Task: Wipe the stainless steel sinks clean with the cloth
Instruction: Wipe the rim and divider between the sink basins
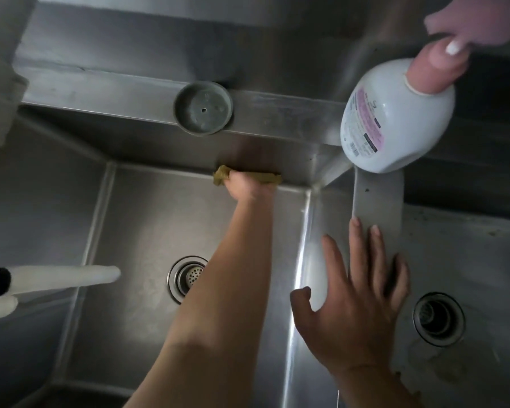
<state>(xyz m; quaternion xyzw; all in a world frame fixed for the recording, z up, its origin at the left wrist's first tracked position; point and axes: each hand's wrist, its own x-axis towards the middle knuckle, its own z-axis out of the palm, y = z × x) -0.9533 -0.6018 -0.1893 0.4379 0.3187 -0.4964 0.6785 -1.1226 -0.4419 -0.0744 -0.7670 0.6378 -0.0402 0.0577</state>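
Note:
My left hand [245, 187] reaches deep into the left steel basin [147, 225] and grips a yellow-brown cloth [265, 178], pressing it where the back wall meets the floor. My right hand [357, 298] lies flat, fingers spread, on the divider [377, 198] between the basins and holds nothing. The right basin [460, 254] shows dark specks and stains on its floor.
Another person's hand [442, 69] at top right holds a white bottle [395, 119] tilted over the divider's far end. A grey round stopper [203, 107] sits on the back ledge. Each basin has a drain, left [186, 278] and right [437, 318]. White tube-like shapes [65, 278] jut in from the left.

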